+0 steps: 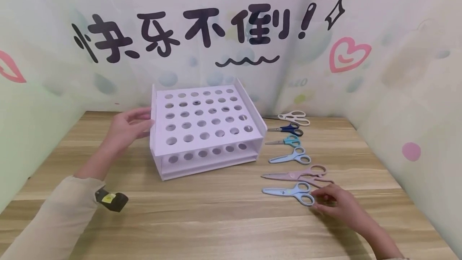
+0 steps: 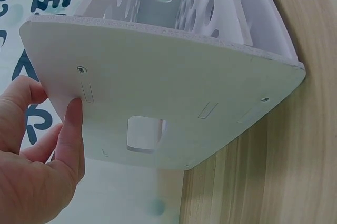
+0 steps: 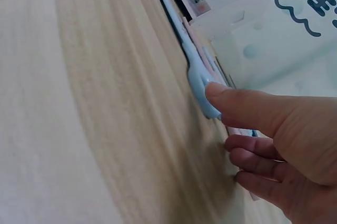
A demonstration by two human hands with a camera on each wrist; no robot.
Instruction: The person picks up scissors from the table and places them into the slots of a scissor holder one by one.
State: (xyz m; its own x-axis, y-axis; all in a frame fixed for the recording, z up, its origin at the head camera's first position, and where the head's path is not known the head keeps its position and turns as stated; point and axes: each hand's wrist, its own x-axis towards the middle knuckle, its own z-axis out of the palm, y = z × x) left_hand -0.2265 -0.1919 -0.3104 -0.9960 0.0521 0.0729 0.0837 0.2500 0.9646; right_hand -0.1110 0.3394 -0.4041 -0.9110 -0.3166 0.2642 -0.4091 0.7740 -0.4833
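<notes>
A white rack (image 1: pixel 213 121) with rows of round holes stands on the table. At its left side panel (image 2: pixel 174 87), my left hand (image 1: pixel 130 127) has its fingertips on the panel near the upper edge. My right hand (image 1: pixel 343 206) is low at the right, fingertips right at the handle loops of the nearest light-blue scissors (image 1: pixel 285 191). In the right wrist view the thumb (image 3: pixel 231 98) overlaps that handle, with the other fingers loosely bent and apart from it. Just behind these lie pink scissors (image 1: pixel 288 175), their handles partly behind my fingers.
Behind, in a column right of the rack, lie another light-blue pair of scissors (image 1: pixel 290 157), a teal pair (image 1: pixel 288 141), a dark-blue pair (image 1: pixel 290 129) and a white pair (image 1: pixel 294 117). A printed cloth backdrop (image 1: pixel 180 67) rises behind the wooden table (image 1: pixel 202 220).
</notes>
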